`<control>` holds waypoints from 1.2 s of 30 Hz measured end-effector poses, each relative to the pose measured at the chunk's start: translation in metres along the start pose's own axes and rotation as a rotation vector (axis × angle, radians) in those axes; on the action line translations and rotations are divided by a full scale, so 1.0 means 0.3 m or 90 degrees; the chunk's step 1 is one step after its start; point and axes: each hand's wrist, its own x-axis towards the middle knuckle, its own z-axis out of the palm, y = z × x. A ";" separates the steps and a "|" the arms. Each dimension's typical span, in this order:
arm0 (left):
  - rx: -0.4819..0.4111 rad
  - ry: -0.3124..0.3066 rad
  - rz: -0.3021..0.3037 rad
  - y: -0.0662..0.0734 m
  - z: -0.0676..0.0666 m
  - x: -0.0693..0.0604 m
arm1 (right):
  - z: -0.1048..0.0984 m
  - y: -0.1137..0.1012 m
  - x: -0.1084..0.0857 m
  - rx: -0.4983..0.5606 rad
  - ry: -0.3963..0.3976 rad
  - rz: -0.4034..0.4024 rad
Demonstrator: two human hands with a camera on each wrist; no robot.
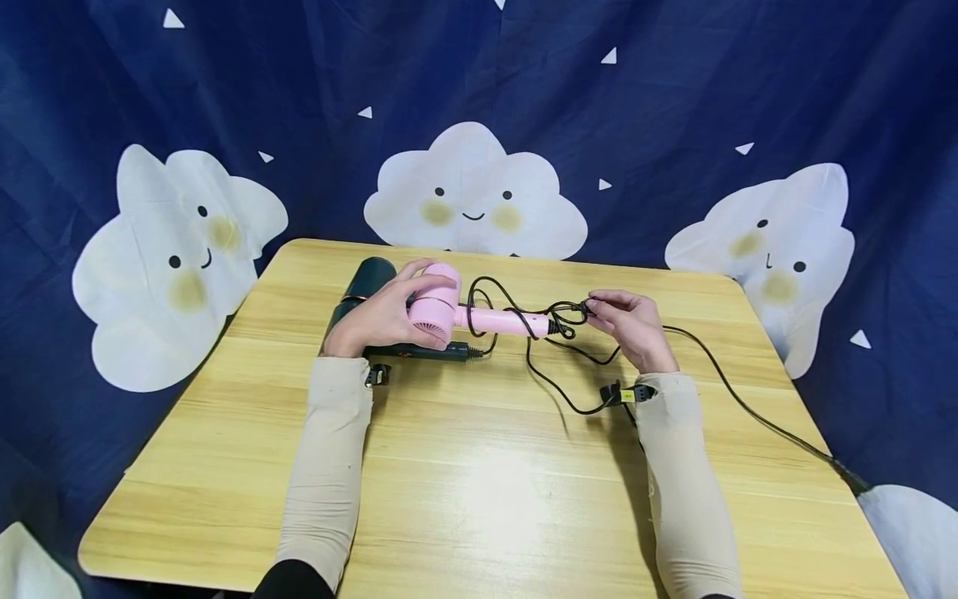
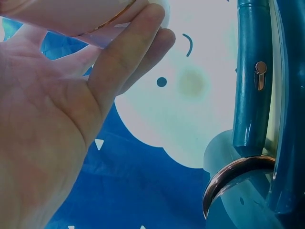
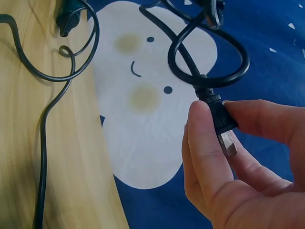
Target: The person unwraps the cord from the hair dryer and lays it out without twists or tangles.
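In the head view my left hand (image 1: pixel 385 316) grips the head of a pink hair dryer (image 1: pixel 440 301), fingers on top and thumb below. Its handle points right, with a black cord looped around it. My right hand (image 1: pixel 632 329) pinches the black plug (image 3: pixel 220 116) of a cord; in the right wrist view the metal prongs point back toward the palm. Behind and beneath the left hand, a dark green hair dryer (image 1: pixel 368 281) lies on the table. The left wrist view shows its handle (image 2: pixel 252 90) and copper-coloured ring (image 2: pixel 228 174).
The wooden table (image 1: pixel 479 466) has a navy curtain (image 1: pixel 479 75) with smiling clouds behind it. A black cord (image 1: pixel 737 395) runs off the right edge. Another cord (image 1: pixel 557 387) passes near the right wrist. Black wrist devices (image 1: pixel 629 393) sit on both sleeves.
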 end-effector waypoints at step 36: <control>0.011 0.006 -0.027 -0.041 -0.006 -0.005 | 0.056 -0.096 -0.087 0.121 -0.066 -0.166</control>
